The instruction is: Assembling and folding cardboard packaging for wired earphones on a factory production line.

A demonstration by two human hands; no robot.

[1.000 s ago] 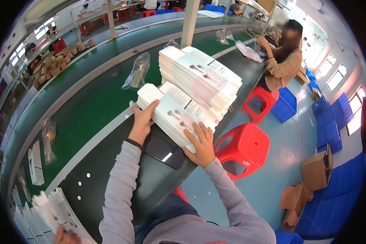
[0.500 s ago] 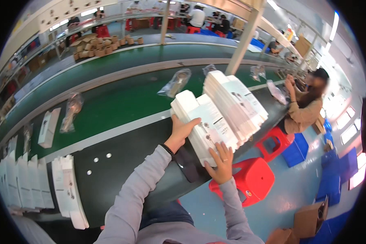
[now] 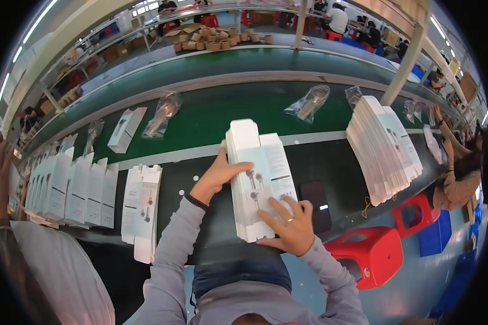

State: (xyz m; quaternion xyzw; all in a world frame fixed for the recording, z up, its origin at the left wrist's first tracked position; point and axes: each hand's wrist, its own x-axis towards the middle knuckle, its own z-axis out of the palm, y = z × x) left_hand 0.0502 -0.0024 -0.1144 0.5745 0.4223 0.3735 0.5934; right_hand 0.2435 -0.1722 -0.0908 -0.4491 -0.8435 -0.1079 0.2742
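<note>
A bundle of flattened white cartons (image 3: 244,147) with printed pictures is between my hands, over the near part of the dark bench. My left hand (image 3: 218,174) grips its left edge, thumb on top and the other fingers mostly hidden. At the near right corner, my right hand (image 3: 293,226) holds it with fingers spread over the printed face and thumb by the bottom edge. Right of the bundle lies a dark phone (image 3: 315,206). A bigger stack of flat cartons (image 3: 382,151) leans farther right, while a smaller stack of flat cartons (image 3: 140,211) lies to the left.
Several opened-up cartons (image 3: 95,189) stand at left, beside another person's arm (image 3: 0,179). Bagged metallic items with handles (image 3: 161,118) and one white box (image 3: 126,131) rest on the green belt (image 3: 228,105). Red stools (image 3: 377,254) and a seated person (image 3: 458,184) are at right.
My view has turned left. The bundle in my hands has come away from the bigger stack and is now well left of it, more upright in view, with the phone uncovered.
</note>
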